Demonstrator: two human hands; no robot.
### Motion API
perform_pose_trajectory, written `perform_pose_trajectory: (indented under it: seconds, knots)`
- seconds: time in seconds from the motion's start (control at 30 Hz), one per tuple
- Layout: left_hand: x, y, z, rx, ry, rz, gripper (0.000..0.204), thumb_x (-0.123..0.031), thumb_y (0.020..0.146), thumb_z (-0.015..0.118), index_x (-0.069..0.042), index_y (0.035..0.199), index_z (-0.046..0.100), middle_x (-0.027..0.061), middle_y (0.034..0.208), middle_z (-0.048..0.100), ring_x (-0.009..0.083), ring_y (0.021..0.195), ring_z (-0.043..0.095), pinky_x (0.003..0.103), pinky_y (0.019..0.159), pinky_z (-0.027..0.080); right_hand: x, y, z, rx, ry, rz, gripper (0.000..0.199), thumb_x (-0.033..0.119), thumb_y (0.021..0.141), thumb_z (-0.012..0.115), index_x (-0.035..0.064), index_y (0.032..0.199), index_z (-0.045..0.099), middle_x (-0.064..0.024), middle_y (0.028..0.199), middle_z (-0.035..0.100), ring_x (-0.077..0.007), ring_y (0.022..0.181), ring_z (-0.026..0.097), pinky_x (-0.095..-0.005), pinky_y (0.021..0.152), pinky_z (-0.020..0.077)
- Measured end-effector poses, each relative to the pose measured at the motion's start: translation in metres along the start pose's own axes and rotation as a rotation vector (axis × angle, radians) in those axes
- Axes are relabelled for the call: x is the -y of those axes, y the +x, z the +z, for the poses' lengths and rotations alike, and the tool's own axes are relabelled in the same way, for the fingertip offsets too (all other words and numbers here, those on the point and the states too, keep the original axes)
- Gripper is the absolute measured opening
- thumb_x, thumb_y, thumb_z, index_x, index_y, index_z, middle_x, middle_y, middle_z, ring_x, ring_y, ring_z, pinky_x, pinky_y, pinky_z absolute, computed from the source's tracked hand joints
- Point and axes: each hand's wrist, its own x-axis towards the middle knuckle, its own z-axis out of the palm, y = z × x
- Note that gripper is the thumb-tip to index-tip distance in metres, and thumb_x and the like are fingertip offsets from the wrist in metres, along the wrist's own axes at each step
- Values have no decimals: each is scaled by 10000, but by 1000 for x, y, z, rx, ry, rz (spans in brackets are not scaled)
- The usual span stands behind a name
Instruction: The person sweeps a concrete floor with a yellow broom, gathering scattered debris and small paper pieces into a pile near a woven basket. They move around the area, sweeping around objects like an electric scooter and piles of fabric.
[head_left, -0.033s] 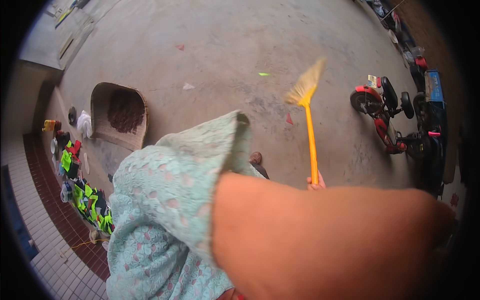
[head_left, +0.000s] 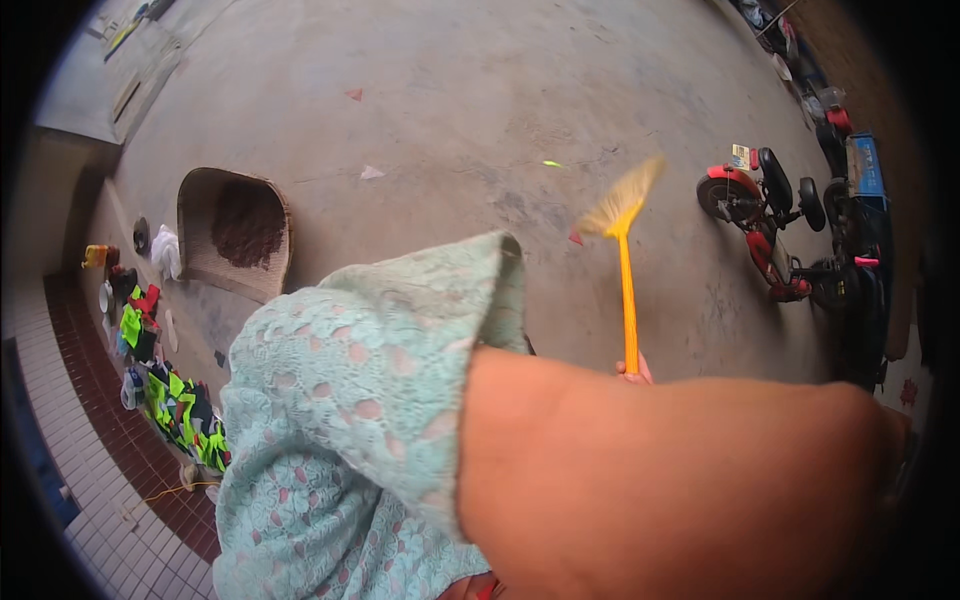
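Note:
A broom with an orange handle (head_left: 628, 300) and yellow bristles (head_left: 620, 205) stands nearly upright over the concrete floor (head_left: 450, 90). Fingertips of my right hand (head_left: 636, 371) show at the handle's lower end, gripping it. The rest of that hand is hidden behind a bare forearm (head_left: 660, 480) that crosses the lower picture close to the camera, coming out of a pale green lace sleeve (head_left: 350, 400). That arm's hand, my left hand (head_left: 900, 440), lies at the dark right rim and its fingers are not visible.
A red scooter (head_left: 760, 205) and darker bikes (head_left: 850, 270) stand at the right. At the left lies a scoop-shaped woven basket (head_left: 235, 225) holding dark material. Bright clothes (head_left: 170, 400) line a red tiled strip. Small litter scraps (head_left: 370, 172) dot the floor.

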Motion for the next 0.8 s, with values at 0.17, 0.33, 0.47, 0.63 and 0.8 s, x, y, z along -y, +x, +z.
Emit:
perform_pose_trajectory:
  seconds: [0.17,0.33,0.47,0.63,0.8]
  knots:
    - [5,6,5,23,1,14,158,-74,713,510,-47,856,572,117,819,559,207,656,536,315,587,431,-13,6,-20,-365,115,143,355,-48,703,406,38,1043,348,-80,711,424,-78,475,379,-192,399,351]
    - [9,-24,-22,81,23,25,150,-72,726,500,-44,855,569,122,823,560,209,659,538,319,593,434,-59,70,-105,-208,231,438,193,-40,724,418,16,897,353,-51,625,388,-84,469,374,-201,392,354]
    - [13,-36,-40,113,61,27,144,-71,736,492,-42,855,567,126,825,560,211,661,539,323,599,436,-78,120,-26,-31,145,412,214,-22,750,378,47,951,350,-44,648,384,-72,483,374,-191,399,348]
    - [16,-45,-73,20,127,-66,137,-69,748,482,-39,854,565,131,828,561,213,665,541,328,605,439,-89,180,62,168,128,407,291,-29,740,387,54,1018,368,-59,665,405,-83,486,382,-191,408,342]
    - [38,-111,-85,-102,71,-677,132,-67,761,472,-36,853,562,136,832,562,216,668,542,332,611,442,-68,183,84,333,246,327,400,-45,692,416,26,1079,343,-88,778,445,-69,487,389,-185,414,345]
